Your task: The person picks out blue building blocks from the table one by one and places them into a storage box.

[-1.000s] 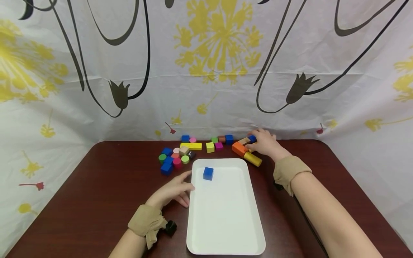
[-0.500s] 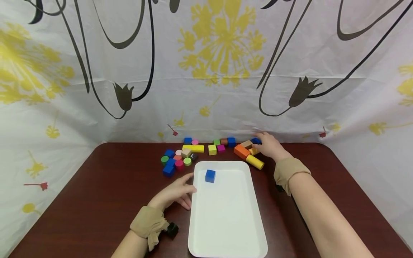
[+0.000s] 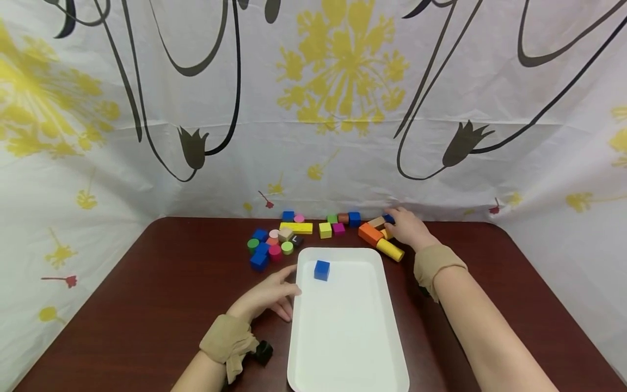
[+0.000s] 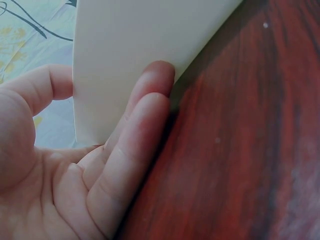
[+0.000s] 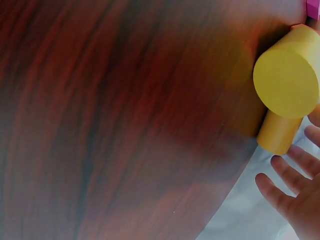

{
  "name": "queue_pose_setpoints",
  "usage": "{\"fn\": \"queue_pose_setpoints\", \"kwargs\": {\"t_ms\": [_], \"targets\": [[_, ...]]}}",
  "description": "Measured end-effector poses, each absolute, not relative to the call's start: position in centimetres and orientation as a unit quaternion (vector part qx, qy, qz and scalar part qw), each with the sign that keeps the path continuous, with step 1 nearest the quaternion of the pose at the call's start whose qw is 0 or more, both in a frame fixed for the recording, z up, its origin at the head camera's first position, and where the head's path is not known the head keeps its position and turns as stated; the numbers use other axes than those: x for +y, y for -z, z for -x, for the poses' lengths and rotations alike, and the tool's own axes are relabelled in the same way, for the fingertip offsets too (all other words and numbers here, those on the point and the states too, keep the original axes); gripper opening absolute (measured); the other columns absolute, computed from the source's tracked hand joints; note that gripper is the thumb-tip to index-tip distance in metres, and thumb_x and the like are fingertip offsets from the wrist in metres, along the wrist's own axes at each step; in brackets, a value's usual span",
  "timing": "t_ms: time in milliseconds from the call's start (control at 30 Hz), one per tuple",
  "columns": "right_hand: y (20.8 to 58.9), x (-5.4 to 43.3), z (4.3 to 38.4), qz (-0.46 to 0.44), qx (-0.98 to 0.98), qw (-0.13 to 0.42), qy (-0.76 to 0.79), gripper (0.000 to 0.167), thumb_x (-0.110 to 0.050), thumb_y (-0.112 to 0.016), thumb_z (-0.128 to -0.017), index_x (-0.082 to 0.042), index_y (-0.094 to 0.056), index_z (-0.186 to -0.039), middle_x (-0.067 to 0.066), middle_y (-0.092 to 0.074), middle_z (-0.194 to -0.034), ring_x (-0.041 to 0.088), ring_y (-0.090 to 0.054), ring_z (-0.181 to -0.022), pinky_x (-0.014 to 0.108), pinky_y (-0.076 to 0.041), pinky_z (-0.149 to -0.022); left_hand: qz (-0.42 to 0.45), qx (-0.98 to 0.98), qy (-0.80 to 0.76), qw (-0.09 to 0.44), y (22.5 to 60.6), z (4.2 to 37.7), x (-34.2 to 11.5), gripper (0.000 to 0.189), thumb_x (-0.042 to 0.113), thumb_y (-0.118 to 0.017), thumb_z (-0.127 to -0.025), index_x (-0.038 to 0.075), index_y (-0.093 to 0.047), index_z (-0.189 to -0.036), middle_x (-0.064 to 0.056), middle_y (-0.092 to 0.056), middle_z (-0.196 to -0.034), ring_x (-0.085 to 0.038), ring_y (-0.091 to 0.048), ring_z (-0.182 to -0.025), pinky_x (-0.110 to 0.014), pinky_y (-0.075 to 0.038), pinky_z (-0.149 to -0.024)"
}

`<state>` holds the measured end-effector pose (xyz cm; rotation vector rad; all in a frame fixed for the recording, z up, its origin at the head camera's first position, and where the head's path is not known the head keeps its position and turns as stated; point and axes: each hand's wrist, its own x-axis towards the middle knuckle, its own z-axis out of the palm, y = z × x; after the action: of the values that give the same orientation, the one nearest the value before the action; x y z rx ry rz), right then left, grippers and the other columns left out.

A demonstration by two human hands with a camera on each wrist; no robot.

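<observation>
My left hand [image 3: 266, 296] rests at the left side of a white tray [image 3: 348, 337], its thumb touching the rim. In the left wrist view the fingers [image 4: 135, 135] lie fairly straight along the tray's outer wall. A blue cube [image 3: 321, 270] sits inside the tray near its far left corner. My right hand [image 3: 410, 227] reaches to the back right, over a blue block [image 3: 389, 218] partly hidden by its fingers. Spread fingers [image 5: 287, 175] show in the right wrist view beside an orange-yellow cylinder [image 5: 277, 132]. Whether they touch a block cannot be told.
By the right hand lie an orange block [image 3: 370, 234], a yellow cylinder [image 3: 390, 250] and a wooden block [image 3: 377, 222]. Several coloured blocks, including a long yellow bar [image 3: 296, 228], lie behind the tray and to its left. A patterned cloth [image 3: 313, 136] hangs behind the table.
The head view has shifted slightly, moving the whole scene right and down. My right thumb has drawn back a little from over the blocks. The left hand stays at the tray.
</observation>
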<state>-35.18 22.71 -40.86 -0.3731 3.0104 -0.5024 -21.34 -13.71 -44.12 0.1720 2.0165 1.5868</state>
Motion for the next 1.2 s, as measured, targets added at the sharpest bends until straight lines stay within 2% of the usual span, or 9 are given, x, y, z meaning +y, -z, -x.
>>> {"fn": "queue_pose_setpoints", "kwargs": {"t_ms": [433,800,1200], "targets": [[40.68,22.8,35.28,0.1,0.979,0.04,0.176,0.048,-0.019,-0.049,-0.098,0.003,-0.045,-0.14,0.031,-0.034,-0.141,0.049,-0.037,-0.127,0.061,-0.034,-0.101,-0.06,0.753,-0.592,0.281,44.14,21.27,-13.67,0.076,0.024,-0.062,-0.091,0.01,-0.021,-0.154,-0.018,-0.065,-0.074,-0.024,-0.065,-0.053,-0.04,-0.057,-0.057],[40.44,22.97,35.29,0.099,0.979,0.022,0.177,0.032,-0.007,-0.055,-0.092,0.006,-0.055,-0.121,0.03,-0.049,-0.119,0.043,-0.05,-0.107,0.055,-0.042,-0.092,-0.064,0.755,-0.592,0.275,43.97,21.21,-13.64,0.076,0.024,-0.061,-0.091,0.009,-0.021,-0.154,-0.017,-0.065,-0.075,-0.024,-0.064,-0.052,-0.039,-0.057,-0.055],[40.48,23.07,35.21,0.102,0.979,0.019,0.176,0.035,-0.008,-0.057,-0.094,0.006,-0.054,-0.125,0.031,-0.049,-0.122,0.045,-0.05,-0.111,0.057,-0.042,-0.094,-0.058,0.752,-0.595,0.278,44.13,21.35,-13.65,0.076,0.024,-0.061,-0.091,0.01,-0.021,-0.154,-0.018,-0.064,-0.074,-0.024,-0.065,-0.053,-0.039,-0.057,-0.057]]}}
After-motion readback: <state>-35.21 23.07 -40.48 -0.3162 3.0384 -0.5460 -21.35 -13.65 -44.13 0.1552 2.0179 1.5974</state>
